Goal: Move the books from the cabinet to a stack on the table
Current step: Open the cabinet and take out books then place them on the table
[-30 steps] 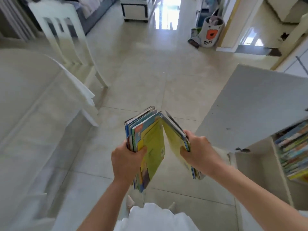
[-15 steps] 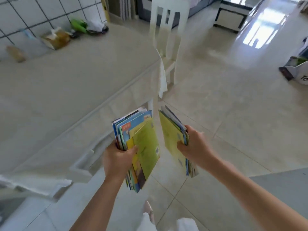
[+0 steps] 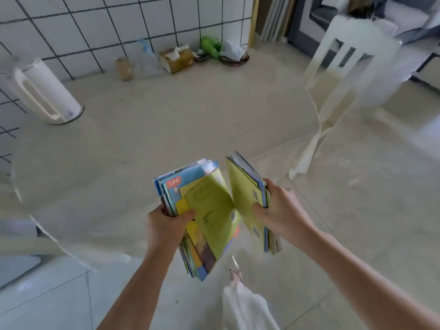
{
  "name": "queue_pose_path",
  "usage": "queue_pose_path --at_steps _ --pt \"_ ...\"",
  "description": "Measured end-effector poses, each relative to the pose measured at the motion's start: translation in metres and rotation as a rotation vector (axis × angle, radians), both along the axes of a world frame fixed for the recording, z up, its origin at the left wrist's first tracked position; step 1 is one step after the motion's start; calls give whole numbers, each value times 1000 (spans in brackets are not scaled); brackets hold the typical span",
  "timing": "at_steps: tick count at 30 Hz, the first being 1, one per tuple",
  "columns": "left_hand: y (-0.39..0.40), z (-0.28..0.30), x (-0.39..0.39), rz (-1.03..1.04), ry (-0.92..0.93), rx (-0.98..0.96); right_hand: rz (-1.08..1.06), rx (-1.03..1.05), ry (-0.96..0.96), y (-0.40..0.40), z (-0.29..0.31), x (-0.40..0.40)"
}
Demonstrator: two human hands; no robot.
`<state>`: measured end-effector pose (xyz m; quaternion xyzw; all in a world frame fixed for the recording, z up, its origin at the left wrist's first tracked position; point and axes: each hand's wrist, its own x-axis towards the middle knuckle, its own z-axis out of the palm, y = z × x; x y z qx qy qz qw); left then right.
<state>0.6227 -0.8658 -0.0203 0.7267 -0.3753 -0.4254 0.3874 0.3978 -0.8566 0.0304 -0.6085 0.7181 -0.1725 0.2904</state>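
Observation:
I hold two bundles of thin, colourful books upright in front of me. My left hand grips the thicker bundle, whose outer cover is yellow-green with a blue one behind it. My right hand grips the thinner bundle, also yellow-green on its inner face. The two bundles stand apart at the top in a V, just above the near edge of the beige table. The cabinet is out of view.
A white kettle stands at the table's left. A tissue box, a green object and a small basket line the tiled wall. A white chair stands at the table's right end.
The view has swung left from the open floor and cabinet to the table. Both hands have carried the two book bundles along, and the table now lies right in front of them.

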Motion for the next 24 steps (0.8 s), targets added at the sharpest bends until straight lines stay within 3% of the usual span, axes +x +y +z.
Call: queue_pose_path --at_steps 9,15,24 --pt "-130 19 16 319 174 -15 223 -78 32 -177 27 11" --pt "-197 24 41 389 179 -45 352 -100 56 -262 35 38" --pt "-311 0 119 428 259 39 373 -38 134 -374 25 99"
